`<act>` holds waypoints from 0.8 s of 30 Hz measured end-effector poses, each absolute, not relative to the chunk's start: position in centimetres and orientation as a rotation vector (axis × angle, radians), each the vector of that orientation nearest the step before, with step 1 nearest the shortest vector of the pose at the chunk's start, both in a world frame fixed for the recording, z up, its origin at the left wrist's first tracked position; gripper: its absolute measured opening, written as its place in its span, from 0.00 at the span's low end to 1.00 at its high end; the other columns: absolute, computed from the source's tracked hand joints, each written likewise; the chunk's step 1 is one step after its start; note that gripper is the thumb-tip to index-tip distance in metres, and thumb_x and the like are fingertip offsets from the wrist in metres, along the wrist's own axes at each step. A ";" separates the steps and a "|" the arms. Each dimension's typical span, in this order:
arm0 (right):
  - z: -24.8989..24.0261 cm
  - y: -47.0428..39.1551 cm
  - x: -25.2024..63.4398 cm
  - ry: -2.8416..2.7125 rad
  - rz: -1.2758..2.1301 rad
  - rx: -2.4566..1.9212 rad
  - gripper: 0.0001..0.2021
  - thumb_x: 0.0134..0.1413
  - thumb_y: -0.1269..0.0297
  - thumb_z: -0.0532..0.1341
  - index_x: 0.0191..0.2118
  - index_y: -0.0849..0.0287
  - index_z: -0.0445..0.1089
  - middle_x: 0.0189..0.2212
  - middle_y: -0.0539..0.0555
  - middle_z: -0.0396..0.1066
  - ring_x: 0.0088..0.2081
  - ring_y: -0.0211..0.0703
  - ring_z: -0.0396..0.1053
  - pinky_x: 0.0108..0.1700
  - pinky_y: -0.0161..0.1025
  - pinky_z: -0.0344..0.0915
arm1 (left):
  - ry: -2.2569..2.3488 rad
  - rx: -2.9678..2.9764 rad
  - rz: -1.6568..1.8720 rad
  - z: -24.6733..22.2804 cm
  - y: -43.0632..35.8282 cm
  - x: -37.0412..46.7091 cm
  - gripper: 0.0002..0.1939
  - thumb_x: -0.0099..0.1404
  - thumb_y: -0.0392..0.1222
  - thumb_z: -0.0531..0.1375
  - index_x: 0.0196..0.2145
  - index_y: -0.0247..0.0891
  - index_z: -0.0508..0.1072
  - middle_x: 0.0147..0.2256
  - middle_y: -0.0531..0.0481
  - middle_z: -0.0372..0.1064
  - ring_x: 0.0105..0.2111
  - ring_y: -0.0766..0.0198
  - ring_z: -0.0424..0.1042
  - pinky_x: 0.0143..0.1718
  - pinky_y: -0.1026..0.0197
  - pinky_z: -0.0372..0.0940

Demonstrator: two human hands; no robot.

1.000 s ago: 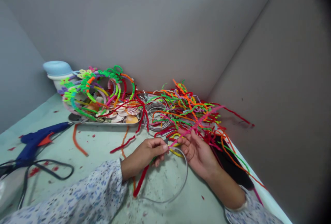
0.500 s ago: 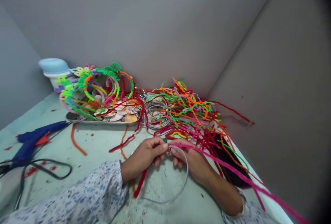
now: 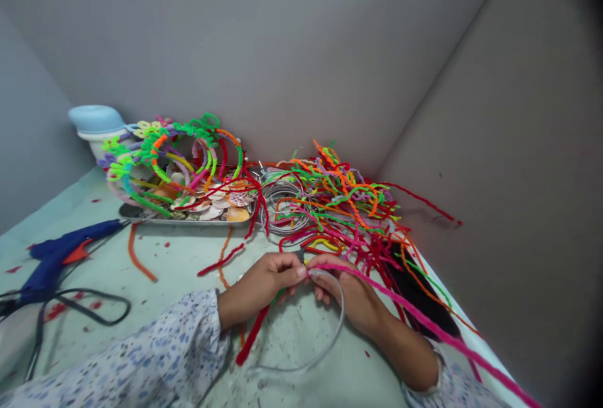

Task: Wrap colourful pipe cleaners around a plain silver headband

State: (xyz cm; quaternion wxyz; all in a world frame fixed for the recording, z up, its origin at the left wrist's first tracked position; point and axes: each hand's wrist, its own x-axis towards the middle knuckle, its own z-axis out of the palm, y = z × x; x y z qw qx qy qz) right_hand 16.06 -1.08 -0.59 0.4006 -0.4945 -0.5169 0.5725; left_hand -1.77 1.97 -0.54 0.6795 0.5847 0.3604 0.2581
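Observation:
My left hand point(image 3: 273, 282) pinches the end of a grey wire point(image 3: 340, 317) with thumb and finger, where a bright pink pipe cleaner point(image 3: 419, 319) meets it. Close beside it, the fingers of my right hand point(image 3: 353, 295) are closed on the same spot, with the pink pipe cleaner running over them to the lower right. The wire curves down from the fingertips into an open arc above the table. A red fuzzy piece point(image 3: 252, 336) sticks out below my left hand, and its other end is hidden. The exact contact between the fingertips is too small to make out.
A metal tray point(image 3: 221, 223) holds shells and colourful pipe-cleaner hoops point(image 3: 162, 160). Coiled wire point(image 3: 282, 210) and tangled pipe cleaners point(image 3: 348, 188) lie behind my hands, near a red-and-yellow-handled tool point(image 3: 325, 245). A blue glue gun point(image 3: 61, 251) with its cord rests left.
The pink pipe cleaner's long tail has swung slightly down and left. Below my left hand, the red piece has shifted a little down-left and a bit of green now shows. Both hands stay together.

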 end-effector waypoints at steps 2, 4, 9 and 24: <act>-0.6 -1.0 16.1 -1.300 1.454 -1.236 0.11 0.50 0.57 0.62 0.35 0.59 0.71 0.16 0.46 0.64 0.18 0.34 0.59 0.21 0.32 0.55 | 0.786 1.321 0.565 -0.3 2.0 -1.8 0.14 0.61 0.50 0.57 0.28 0.35 0.68 0.20 0.57 0.59 0.18 0.73 0.55 0.19 0.69 0.49; -0.8 -0.9 16.1 -1.287 1.468 -1.216 0.10 0.49 0.57 0.63 0.34 0.59 0.71 0.16 0.46 0.64 0.18 0.34 0.60 0.21 0.32 0.55 | 0.776 1.336 0.550 0.0 1.9 -1.9 0.14 0.61 0.49 0.57 0.28 0.34 0.68 0.20 0.56 0.59 0.19 0.72 0.56 0.20 0.69 0.50; -1.5 -0.7 16.4 -1.208 1.511 -1.176 0.08 0.50 0.59 0.64 0.34 0.58 0.71 0.17 0.47 0.65 0.18 0.34 0.60 0.20 0.32 0.55 | 0.810 1.397 0.528 -0.1 1.9 -1.9 0.14 0.61 0.50 0.57 0.29 0.34 0.68 0.19 0.57 0.58 0.18 0.73 0.53 0.19 0.69 0.48; -1.6 -0.6 16.4 -1.112 1.574 -1.118 0.12 0.55 0.55 0.60 0.33 0.61 0.69 0.18 0.47 0.66 0.18 0.31 0.60 0.20 0.28 0.55 | 0.961 1.325 0.586 0.3 1.8 -1.7 0.15 0.60 0.51 0.58 0.32 0.35 0.72 0.18 0.58 0.57 0.15 0.74 0.52 0.16 0.70 0.46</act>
